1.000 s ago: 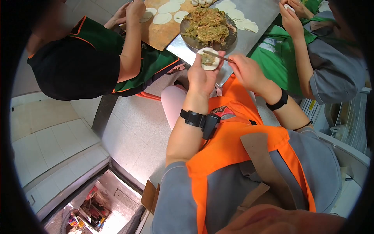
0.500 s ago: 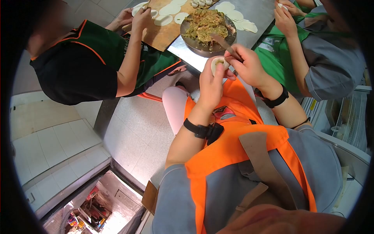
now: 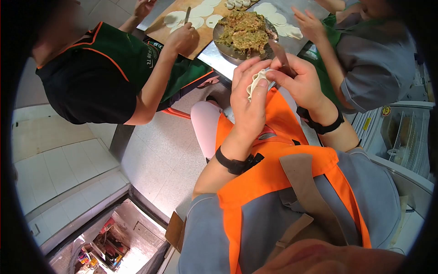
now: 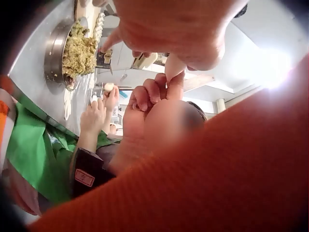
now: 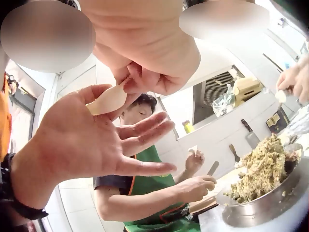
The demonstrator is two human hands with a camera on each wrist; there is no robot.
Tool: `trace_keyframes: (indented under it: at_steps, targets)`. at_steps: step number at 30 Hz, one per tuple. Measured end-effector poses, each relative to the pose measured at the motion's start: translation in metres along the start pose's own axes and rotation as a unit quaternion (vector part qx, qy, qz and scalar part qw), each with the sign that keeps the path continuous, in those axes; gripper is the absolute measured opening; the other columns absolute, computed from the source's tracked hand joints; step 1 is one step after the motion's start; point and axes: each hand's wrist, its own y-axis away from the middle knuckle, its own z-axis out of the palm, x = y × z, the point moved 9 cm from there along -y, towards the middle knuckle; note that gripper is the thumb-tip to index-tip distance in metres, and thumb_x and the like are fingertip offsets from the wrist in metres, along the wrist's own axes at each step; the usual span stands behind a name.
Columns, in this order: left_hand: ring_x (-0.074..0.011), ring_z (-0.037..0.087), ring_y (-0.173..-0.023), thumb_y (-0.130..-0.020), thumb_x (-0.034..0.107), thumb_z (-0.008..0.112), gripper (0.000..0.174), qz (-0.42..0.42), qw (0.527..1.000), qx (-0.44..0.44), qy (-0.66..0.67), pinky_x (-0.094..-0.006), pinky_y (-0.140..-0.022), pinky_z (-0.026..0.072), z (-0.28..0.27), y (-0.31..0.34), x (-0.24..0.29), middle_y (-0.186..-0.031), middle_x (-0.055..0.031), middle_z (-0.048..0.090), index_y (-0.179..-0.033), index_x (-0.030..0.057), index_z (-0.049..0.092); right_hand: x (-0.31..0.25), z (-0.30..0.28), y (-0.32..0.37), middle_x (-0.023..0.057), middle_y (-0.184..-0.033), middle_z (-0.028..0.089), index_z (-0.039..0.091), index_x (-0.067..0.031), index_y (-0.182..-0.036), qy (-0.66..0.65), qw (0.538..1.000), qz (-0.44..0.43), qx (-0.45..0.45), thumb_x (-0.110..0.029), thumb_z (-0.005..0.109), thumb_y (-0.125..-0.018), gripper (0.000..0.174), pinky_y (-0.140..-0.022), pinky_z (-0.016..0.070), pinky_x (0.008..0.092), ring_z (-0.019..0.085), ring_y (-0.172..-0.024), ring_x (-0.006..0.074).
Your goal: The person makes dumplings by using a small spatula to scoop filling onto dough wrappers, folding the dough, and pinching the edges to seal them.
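A folded dumpling (image 3: 256,85) with a wavy pleated edge lies between my two hands. My left hand (image 3: 248,102) pinches it between thumb and forefinger; in the right wrist view the other fingers of that left hand (image 5: 79,137) stretch out straight. At the dumpling's far end, my right hand (image 3: 303,84) pinches the edge with thumb and forefinger. Its curled fingers also keep a flat-bladed spatula (image 3: 282,57), the blade pointing up toward the bowl. The right wrist view shows the pale, smooth belly of the dumpling (image 5: 108,100).
Just beyond my hands, a metal bowl (image 3: 223,51) heaped with filling (image 3: 244,32) stands on the steel table (image 3: 207,59). Round wrappers (image 3: 273,17) lie to its right, more on a wooden board (image 3: 182,45) at left. Finished dumplings (image 3: 235,4) sit behind. People work on both sides.
The open, filled wrapper on my left palm has been folded over into a dumpling with a pleated edge. My right hand has moved from spreading filling to pinching the edge, keeping the spatula.
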Motion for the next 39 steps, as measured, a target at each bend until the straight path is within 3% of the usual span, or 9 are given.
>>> trace_keyframes:
  at_steps: [6, 8, 11, 17, 23, 25, 29, 36, 39]
  targets:
    - [-0.0258, 0.063, -0.098, -0.098, 0.018, 0.042, 0.035, -0.043, 0.996, -0.076, 0.010, -0.0338, -0.086, 0.0482, 0.005, 0.001, -0.003, -0.113, -0.0191, 0.063, -0.112, -0.0046, 0.065, -0.052, 0.008, 0.004, 0.0051, -0.076, 0.055, 0.064, 0.0009, -0.091, 0.259, 0.944, -0.202, -0.029, -0.008, 0.070, -0.084, 0.013, -0.060, 0.0407, 0.0232, 0.051, -0.066, 0.0099]
    - [-0.0233, 0.067, -0.085, -0.101, 0.020, 0.039, 0.038, -0.182, 0.973, -0.124, 0.071, -0.0301, -0.076, 0.0517, 0.010, 0.009, -0.008, -0.101, -0.0167, 0.066, -0.113, -0.0060, 0.064, -0.048, 0.007, 0.001, 0.0055, -0.080, 0.054, 0.064, 0.0008, -0.096, 0.193, 0.962, -0.186, -0.053, -0.009, 0.069, -0.085, 0.016, -0.060, 0.0417, 0.0243, 0.052, -0.064, 0.0116]
    - [-0.0169, 0.064, -0.063, -0.105, 0.025, 0.035, 0.043, -0.222, 0.941, -0.151, 0.204, -0.0239, -0.058, 0.0501, 0.018, 0.009, 0.017, -0.082, -0.0113, 0.066, -0.109, -0.0067, 0.063, -0.057, 0.014, -0.001, 0.0062, -0.085, 0.051, 0.064, 0.0003, -0.100, 0.148, 0.971, -0.174, -0.066, -0.012, 0.067, -0.086, 0.019, -0.059, 0.0436, 0.0272, 0.054, -0.064, 0.0136]
    - [-0.0132, 0.049, -0.042, -0.100, 0.029, 0.034, 0.042, -0.153, 0.966, -0.148, 0.144, -0.0236, -0.040, 0.0373, 0.017, 0.011, 0.038, -0.067, -0.0099, 0.059, -0.097, -0.0053, 0.057, -0.067, 0.037, 0.010, 0.0144, -0.070, 0.051, 0.057, 0.0004, -0.095, 0.120, 0.956, -0.243, -0.111, -0.017, 0.052, -0.089, 0.019, -0.058, 0.0450, 0.0367, 0.056, -0.064, 0.0328]
    - [-0.0150, 0.056, -0.053, -0.102, 0.019, 0.036, 0.032, -0.087, 0.984, -0.147, 0.059, -0.0287, -0.048, 0.0452, 0.008, 0.020, 0.034, -0.085, -0.0162, 0.060, -0.103, -0.0059, 0.055, -0.075, 0.043, 0.017, 0.0146, -0.072, 0.055, 0.055, 0.0004, -0.089, 0.193, 0.924, -0.319, -0.080, -0.018, 0.050, -0.091, 0.019, -0.056, 0.0433, 0.0372, 0.056, -0.059, 0.0294]
    - [-0.0139, 0.057, -0.053, -0.103, 0.022, 0.035, 0.035, -0.193, 0.949, -0.154, 0.197, -0.0266, -0.048, 0.0461, 0.011, 0.017, 0.032, -0.088, -0.0154, 0.060, -0.108, -0.0056, 0.056, -0.070, 0.041, 0.009, 0.0122, -0.071, 0.057, 0.054, 0.0004, -0.089, 0.151, 0.959, -0.222, -0.095, -0.019, 0.050, -0.094, 0.021, -0.055, 0.0447, 0.0346, 0.057, -0.056, 0.0234]
    - [-0.0088, 0.054, -0.050, -0.104, 0.025, 0.033, 0.044, -0.159, 0.965, -0.067, 0.195, -0.0225, -0.043, 0.0410, 0.003, 0.006, 0.042, -0.074, -0.0084, 0.060, -0.130, -0.0050, 0.049, -0.060, 0.023, 0.005, 0.0080, -0.073, 0.061, 0.055, 0.0003, -0.090, 0.012, 0.997, -0.035, -0.064, -0.018, 0.051, -0.098, 0.020, -0.054, 0.0477, 0.0281, 0.059, -0.054, 0.0132]
    - [-0.0075, 0.055, -0.061, -0.099, 0.016, 0.052, 0.037, -0.051, 0.991, -0.118, 0.027, -0.0209, -0.053, 0.0447, 0.005, 0.000, 0.030, -0.083, -0.0082, 0.061, -0.131, -0.0011, 0.043, -0.085, 0.027, 0.004, 0.0080, -0.074, 0.063, 0.059, 0.0006, -0.093, 0.199, 0.946, -0.252, -0.046, -0.008, 0.054, -0.096, 0.010, -0.056, 0.0474, 0.0275, 0.061, -0.061, 0.0159]
    - [-0.0076, 0.056, -0.066, -0.099, 0.014, 0.054, 0.031, -0.065, 0.993, -0.097, 0.015, -0.0197, -0.056, 0.0451, 0.000, 0.000, 0.030, -0.088, -0.0065, 0.061, -0.123, -0.0005, 0.043, -0.065, 0.012, -0.003, 0.0066, -0.073, 0.062, 0.060, 0.0012, -0.094, 0.154, 0.979, -0.132, -0.006, -0.009, 0.056, -0.096, 0.011, -0.059, 0.0466, 0.0271, 0.058, -0.064, 0.0123]
